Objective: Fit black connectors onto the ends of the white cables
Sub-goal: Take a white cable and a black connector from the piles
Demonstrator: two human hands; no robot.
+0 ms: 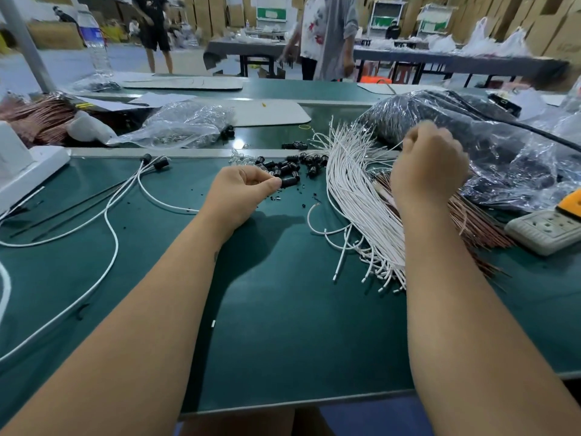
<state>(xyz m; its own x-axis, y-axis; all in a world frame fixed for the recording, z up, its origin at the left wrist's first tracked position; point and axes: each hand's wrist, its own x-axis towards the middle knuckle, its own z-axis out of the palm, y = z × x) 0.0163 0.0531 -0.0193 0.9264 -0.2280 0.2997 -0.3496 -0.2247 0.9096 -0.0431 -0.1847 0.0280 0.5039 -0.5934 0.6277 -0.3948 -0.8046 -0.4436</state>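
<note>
Big warehouse-type hall w/ pale floor. Stacked cardboard boxes line the back & right side. Long dark tables across the mid room, white plastic bags on top. Metal shelving units at rear. Two people standing near the tables. Grey post at left, beside a water bottle.

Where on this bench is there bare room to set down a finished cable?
Bare green mat lies between the forearms, below the black connectors. Crowded: the white cable bundle under the right hand, and finished cables at left.
</note>
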